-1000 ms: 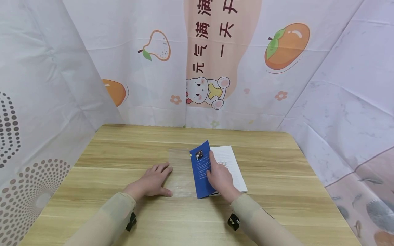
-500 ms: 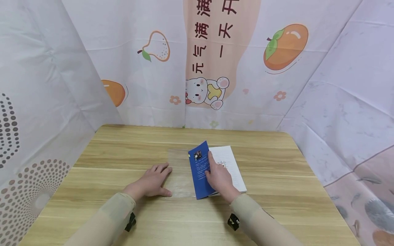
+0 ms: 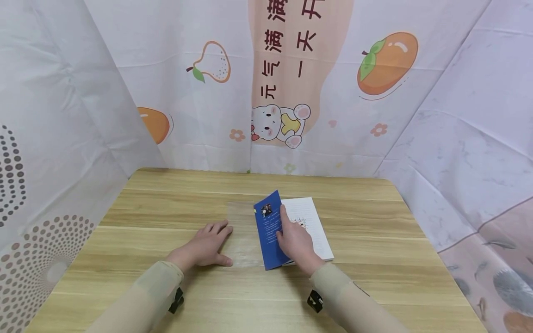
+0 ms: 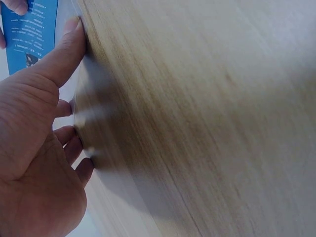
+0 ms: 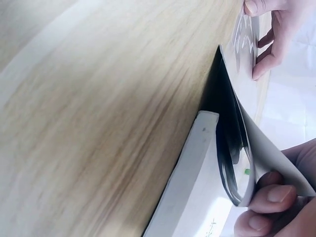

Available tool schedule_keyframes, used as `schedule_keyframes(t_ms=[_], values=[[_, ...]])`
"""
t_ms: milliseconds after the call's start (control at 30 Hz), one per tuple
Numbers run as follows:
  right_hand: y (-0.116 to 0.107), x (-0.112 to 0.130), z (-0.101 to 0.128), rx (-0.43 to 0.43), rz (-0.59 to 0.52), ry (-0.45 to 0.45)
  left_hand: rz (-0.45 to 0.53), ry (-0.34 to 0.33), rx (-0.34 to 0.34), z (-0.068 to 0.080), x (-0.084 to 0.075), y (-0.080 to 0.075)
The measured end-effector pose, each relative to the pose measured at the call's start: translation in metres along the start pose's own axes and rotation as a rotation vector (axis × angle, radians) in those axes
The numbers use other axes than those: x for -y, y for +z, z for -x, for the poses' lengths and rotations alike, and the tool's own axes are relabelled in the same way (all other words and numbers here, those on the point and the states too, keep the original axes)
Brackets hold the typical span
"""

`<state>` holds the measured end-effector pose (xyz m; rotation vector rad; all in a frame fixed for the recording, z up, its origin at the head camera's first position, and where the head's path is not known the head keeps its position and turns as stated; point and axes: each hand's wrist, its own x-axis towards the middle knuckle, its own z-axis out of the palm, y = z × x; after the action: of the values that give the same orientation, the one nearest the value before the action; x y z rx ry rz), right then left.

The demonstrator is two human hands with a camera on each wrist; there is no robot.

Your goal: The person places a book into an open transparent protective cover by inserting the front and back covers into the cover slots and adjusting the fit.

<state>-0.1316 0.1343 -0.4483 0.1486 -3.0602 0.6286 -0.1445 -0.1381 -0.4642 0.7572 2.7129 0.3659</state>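
A book lies open on the wooden table [image 3: 166, 203], its white page [image 3: 310, 222] facing up. My right hand [image 3: 293, 240] pinches the blue cover [image 3: 266, 231] by its edge and holds it raised, tilted to the left. In the right wrist view the cover [image 5: 256, 148] arches above the page block [image 5: 192, 197], with fingertips [image 5: 269, 195] on its edge. My left hand [image 3: 208, 245] rests flat, fingers spread, on a clear plastic sheet [image 3: 243, 231] that lies left of the book. The left wrist view shows that hand [image 4: 34, 148] pressing down, with the blue cover [image 4: 29, 34] beyond it.
Printed fabric walls close in the table on the left, back and right; the back one [image 3: 291, 92] shows fruit, a bear and lettering. Bare wood [image 3: 374, 231] stretches right of the book and along the front edge.
The right hand and the blue cover have shifted slightly to the left. The left hand has stayed on the clear sheet.
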Motion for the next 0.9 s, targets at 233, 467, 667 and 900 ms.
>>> schedule_keyframes(t_ms=[233, 467, 667, 900], values=[[0.000, 0.002, 0.001, 0.006, 0.008, -0.002, 0.004, 0.000, 0.006, 0.000, -0.001, 0.000], [0.000, 0.004, 0.001, -0.006, 0.028, -0.026, 0.000, 0.002, 0.004, 0.000, -0.001, 0.000], [-0.002, 0.007, 0.002, 0.001, 0.042, -0.030, -0.001, 0.000, 0.012, 0.000, 0.000, 0.001], [-0.002, 0.011, 0.000, 0.007, 0.057, -0.019, 0.004, 0.000, 0.018, -0.001, -0.002, -0.002]])
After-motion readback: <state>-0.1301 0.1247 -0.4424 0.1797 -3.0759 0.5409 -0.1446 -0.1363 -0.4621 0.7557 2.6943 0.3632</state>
